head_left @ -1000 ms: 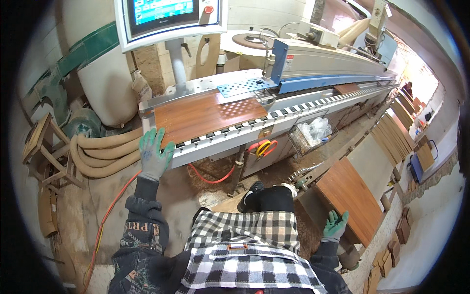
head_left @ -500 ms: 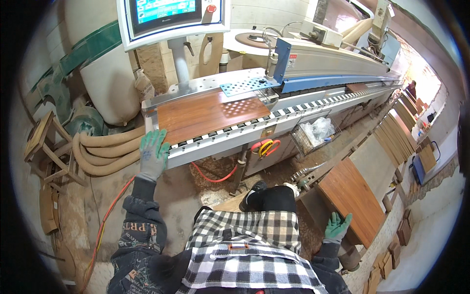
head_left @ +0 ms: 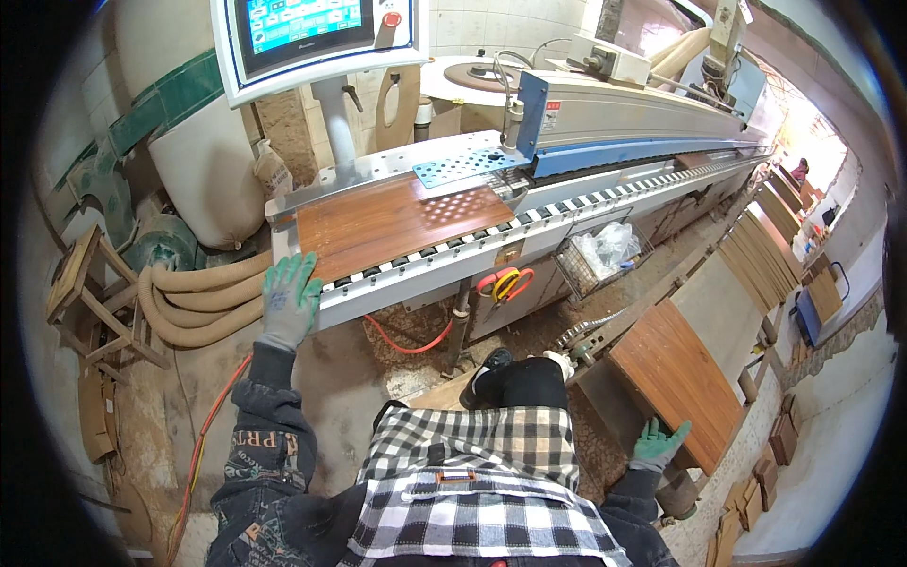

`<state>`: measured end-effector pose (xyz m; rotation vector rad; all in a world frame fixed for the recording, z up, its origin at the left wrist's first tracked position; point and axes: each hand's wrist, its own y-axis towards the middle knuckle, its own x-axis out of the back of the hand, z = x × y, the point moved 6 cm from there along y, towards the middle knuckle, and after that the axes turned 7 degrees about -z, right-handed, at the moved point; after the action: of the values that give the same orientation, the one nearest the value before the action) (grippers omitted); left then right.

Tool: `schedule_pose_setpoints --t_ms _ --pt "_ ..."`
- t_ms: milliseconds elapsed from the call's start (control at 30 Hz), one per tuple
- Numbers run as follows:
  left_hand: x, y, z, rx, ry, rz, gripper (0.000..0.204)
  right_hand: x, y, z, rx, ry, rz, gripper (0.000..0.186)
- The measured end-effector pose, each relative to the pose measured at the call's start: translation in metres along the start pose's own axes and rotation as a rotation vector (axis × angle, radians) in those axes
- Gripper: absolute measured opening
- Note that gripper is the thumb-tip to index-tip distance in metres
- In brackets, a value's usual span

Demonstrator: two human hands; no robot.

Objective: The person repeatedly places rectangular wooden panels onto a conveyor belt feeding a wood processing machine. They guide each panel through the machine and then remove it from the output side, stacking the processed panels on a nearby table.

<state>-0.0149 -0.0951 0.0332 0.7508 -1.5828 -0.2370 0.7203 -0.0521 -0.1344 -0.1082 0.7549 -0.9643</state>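
Note:
A brown wood-grain board (head_left: 359, 231) lies on the long machine's roller strip (head_left: 548, 217), partly under a perforated blue plate (head_left: 463, 168). My left hand (head_left: 288, 300), in a grey-and-green glove, has its fingers stretched out at the board's near-left corner, touching the machine's end. My right hand (head_left: 654, 444), gloved alike, is open beside the near edge of a second brown board (head_left: 675, 378), which lies on a grey support at the lower right; whether it touches that board I cannot tell.
A control screen (head_left: 307, 28) stands above. Hoses (head_left: 189, 312), a wooden stool (head_left: 85, 293) and a red cable (head_left: 203, 435) are at left. Scissors (head_left: 505, 283) and a wire basket (head_left: 595, 265) hang on the machine. Stacked panels (head_left: 746, 265) and a distant person (head_left: 799, 168) are at right.
My right hand has shifted slightly to the right, with its fingers angled more toward the board. My left hand stays at the board's corner. The view has shifted slightly.

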Motion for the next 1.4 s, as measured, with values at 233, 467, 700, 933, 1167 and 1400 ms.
schedule_pose_setpoints --t_ms 233,467,700,933,1167,1400 --pt "-0.008 0.013 -0.026 -0.028 0.042 0.02 0.049 0.016 0.022 0.012 0.017 0.054 -0.019 0.094" --pt "-0.034 0.034 -0.065 -0.076 0.059 -0.003 0.051 0.025 0.036 0.019 0.048 0.094 0.004 0.083" --pt "-0.061 0.064 -0.123 -0.042 0.095 0.07 0.056 0.037 0.046 0.018 -0.078 0.132 -0.041 0.068" --pt "-0.063 0.074 -0.15 -0.057 -0.078 0.016 0.063 0.009 0.0 0.036 -0.004 0.033 0.192 0.047" --pt "-0.005 0.049 -0.154 -0.253 -0.434 -0.243 0.053 -0.06 -0.07 0.016 -0.087 -0.133 0.493 0.035" --pt "0.019 -0.03 -0.156 -0.342 -0.294 -0.127 0.074 -0.159 -0.143 -0.088 -0.305 -0.227 1.057 0.029"
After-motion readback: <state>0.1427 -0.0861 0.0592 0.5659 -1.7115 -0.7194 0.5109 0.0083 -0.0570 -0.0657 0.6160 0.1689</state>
